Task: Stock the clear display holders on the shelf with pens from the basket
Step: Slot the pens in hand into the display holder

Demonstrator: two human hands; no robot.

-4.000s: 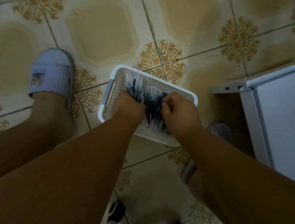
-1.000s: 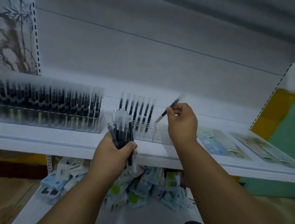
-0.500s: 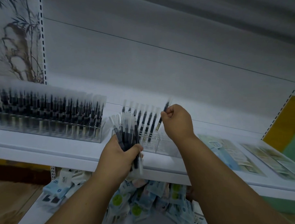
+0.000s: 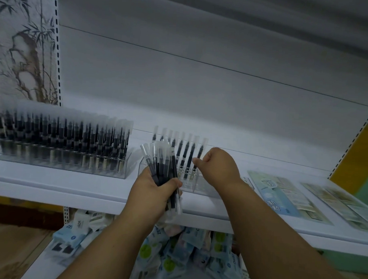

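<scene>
Left hand (image 4: 153,190) fingers grip a pen bundle (image 4: 163,166); right hand (image 4: 218,164) fingers pinch one pen (image 4: 199,154)

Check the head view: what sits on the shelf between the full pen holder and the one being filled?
Nothing: in the head view a bare strip of white shelf separates the full holder from the part-filled holder.

A fistful of dark pens with clear caps (image 4: 161,165) stands upright before the half-filled clear plastic holder (image 4: 195,183); the left clear holder (image 4: 62,163) sits packed full.
</scene>
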